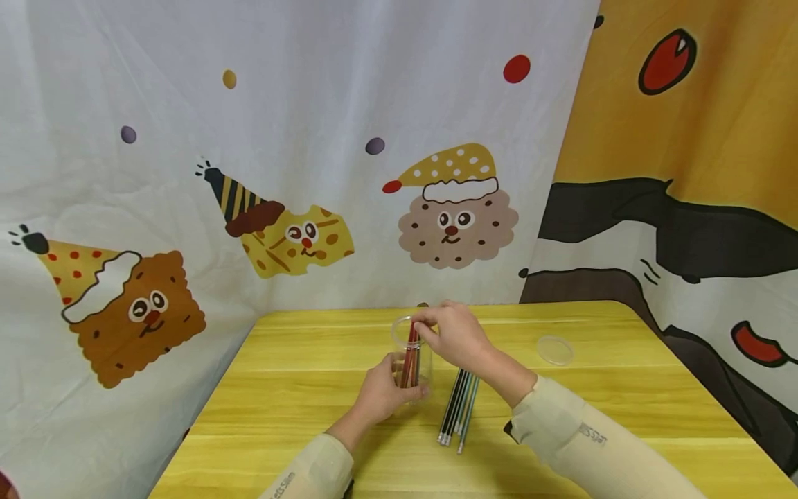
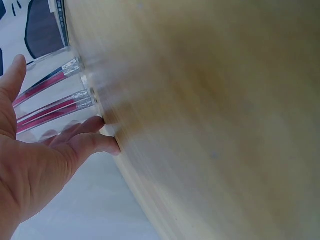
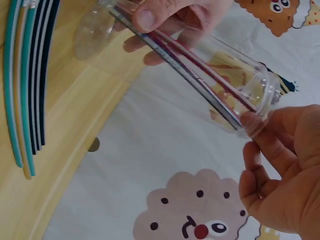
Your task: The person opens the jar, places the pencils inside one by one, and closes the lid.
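Note:
My left hand (image 1: 382,389) grips a clear plastic jar (image 3: 230,47) near its base, thumb and fingers around its wall. The jar stands upright on the table with a few red and dark pencils (image 1: 409,366) leaning inside, their silvery eraser ends (image 2: 84,102) at the bottom. My right hand (image 1: 458,336) is at the jar's mouth, its thumb and fingertips pinching the upper ends of the pencils at the rim. Beside the jar, under the right forearm, lies a bunch of black, teal and yellowish pencils (image 3: 25,95), partly hidden in the head view.
A round clear lid (image 1: 555,351) lies flat on the right side of the yellow wood-grain table (image 1: 299,346). Behind the table's far edge hangs a white curtain (image 1: 349,83) printed with cartoon biscuits and cheese.

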Tool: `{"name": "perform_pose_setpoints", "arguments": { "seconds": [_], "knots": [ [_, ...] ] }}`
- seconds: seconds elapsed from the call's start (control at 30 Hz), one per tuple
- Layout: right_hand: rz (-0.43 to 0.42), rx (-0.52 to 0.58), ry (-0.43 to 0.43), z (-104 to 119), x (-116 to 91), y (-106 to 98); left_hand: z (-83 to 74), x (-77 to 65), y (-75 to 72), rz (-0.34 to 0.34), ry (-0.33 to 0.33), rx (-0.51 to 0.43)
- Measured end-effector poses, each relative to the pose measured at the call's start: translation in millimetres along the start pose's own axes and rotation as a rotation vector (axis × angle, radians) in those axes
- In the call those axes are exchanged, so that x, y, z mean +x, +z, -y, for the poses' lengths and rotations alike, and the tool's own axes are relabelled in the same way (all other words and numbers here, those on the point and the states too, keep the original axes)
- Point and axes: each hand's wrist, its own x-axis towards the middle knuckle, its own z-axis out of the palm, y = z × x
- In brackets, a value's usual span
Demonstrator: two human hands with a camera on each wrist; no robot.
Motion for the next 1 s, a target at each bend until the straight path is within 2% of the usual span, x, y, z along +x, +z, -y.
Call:
{"name": "perform_pose_setpoints", "arguments": {
  "seconds": [0.1,0.2,0.3,0.43,0.53,0.63,0.7,0.77,0.87,1.0],
  "knots": [
    [-0.062,-0.011,0.007,-1,-1,-7,0.2,-0.3,1.5,0.001,-0.003,0.005],
    [-0.106,0.012,0.050,-6,-1,-18,-0.1,0.1,2.3,-0.002,-0.006,0.004],
    [-0.110,0.043,0.103,-19,-3,-26,-0.2,0.1,2.5,-0.001,-0.010,-0.004],
    [-0.070,0.049,0.174,-45,-13,-29,1.3,0.2,2.9,0.004,-0.013,-0.012],
    [0.032,0.037,0.241,-68,-25,-26,2.1,0.1,2.9,0.004,-0.016,-0.011],
    [0.196,0.006,0.308,-95,-41,-18,2.0,-0.5,2.2,0.000,-0.022,-0.013],
    [0.303,-0.014,0.322,-111,-53,-10,1.9,-0.8,1.8,-0.002,-0.026,-0.019],
    [0.383,-0.033,0.288,-123,-65,-2,2.0,-1.0,1.8,-0.002,-0.027,-0.020],
    [0.453,-0.043,0.214,-134,-82,7,1.0,-0.6,1.8,0.001,-0.027,-0.015],
    [0.458,-0.079,0.106,-137,-96,15,0.7,-0.7,2.5,-0.005,-0.027,-0.008]
  ]
}}
